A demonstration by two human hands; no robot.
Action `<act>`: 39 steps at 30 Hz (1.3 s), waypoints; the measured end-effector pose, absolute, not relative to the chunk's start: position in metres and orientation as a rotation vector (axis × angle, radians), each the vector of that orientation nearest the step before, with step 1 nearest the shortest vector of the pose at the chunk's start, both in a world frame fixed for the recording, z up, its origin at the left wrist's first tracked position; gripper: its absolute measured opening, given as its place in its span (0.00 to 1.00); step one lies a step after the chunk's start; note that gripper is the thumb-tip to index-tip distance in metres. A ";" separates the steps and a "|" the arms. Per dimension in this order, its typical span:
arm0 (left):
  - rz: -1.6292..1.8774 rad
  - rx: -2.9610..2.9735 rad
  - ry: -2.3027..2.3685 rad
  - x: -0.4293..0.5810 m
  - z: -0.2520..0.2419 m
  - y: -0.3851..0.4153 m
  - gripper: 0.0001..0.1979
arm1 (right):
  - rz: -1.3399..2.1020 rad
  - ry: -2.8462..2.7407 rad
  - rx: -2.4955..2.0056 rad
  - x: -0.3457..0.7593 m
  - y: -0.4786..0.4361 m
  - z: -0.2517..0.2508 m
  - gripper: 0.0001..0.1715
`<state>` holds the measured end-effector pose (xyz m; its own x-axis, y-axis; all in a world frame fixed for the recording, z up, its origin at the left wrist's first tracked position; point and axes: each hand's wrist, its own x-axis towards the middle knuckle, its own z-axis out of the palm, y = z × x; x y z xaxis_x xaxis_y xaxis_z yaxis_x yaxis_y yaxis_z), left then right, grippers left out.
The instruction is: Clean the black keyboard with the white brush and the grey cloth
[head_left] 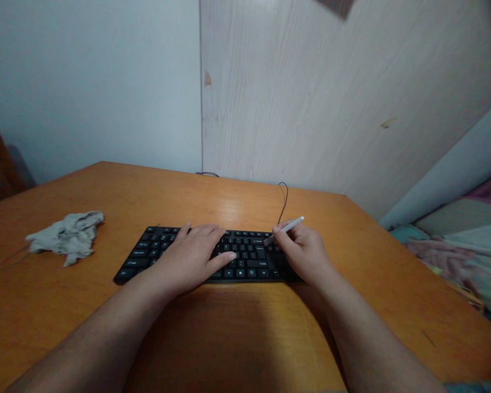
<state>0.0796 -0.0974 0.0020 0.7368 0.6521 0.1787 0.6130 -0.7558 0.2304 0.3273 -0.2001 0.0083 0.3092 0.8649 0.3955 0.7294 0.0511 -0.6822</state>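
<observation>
A black keyboard [249, 271] lies on the wooden table in front of me. Its middle is covered by my left hand [196, 251], which lies flat with the fingers stretched out and the thumb toward the right. Over the keyboard's right part, my right hand [305, 248] is closed around a small brush [291, 224] with a white handle. The brush slants down to the left, and its dark tip is at the keys; whether it touches them I cannot tell. Keys under both hands are hidden.
A crumpled grey cloth [71, 236] lies on the table [237, 338] at the left. A thin black cable [285, 199] runs from behind the keyboard toward the wall. A wooden chair [0, 164] stands far left, and bedding [466, 234] is piled beyond the right edge.
</observation>
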 end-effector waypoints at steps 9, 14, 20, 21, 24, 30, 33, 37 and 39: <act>0.372 2.785 1.022 0.080 -0.001 -0.096 0.34 | 0.470 -1.567 -1.667 0.326 -0.213 0.024 0.12; 0.362 2.782 1.019 0.080 0.002 -0.098 0.34 | 0.659 -1.618 -1.569 0.324 -0.218 0.032 0.12; 0.332 2.798 1.019 0.080 0.004 -0.099 0.34 | 0.898 -1.671 -1.479 0.322 -0.225 0.040 0.12; 0.329 2.799 1.021 0.080 0.004 -0.099 0.35 | 0.928 -1.635 -1.469 0.323 -0.225 0.040 0.12; 0.326 2.792 1.022 0.079 0.004 -0.099 0.35 | 0.782 -1.473 -1.482 0.327 -0.220 0.037 0.13; 0.317 2.800 1.023 0.080 0.004 -0.098 0.35 | 0.434 -1.308 -1.485 0.336 -0.203 0.022 0.15; 0.323 2.798 1.032 0.080 0.002 -0.097 0.35 | 0.412 -1.327 -1.483 0.336 -0.198 0.013 0.15; 0.304 2.789 1.049 0.080 0.002 -0.098 0.36 | 0.301 -1.377 -1.569 0.337 -0.195 0.006 0.14; 0.300 2.788 1.045 0.080 0.003 -0.099 0.36 | 0.280 -1.398 -1.606 0.340 -0.195 0.005 0.13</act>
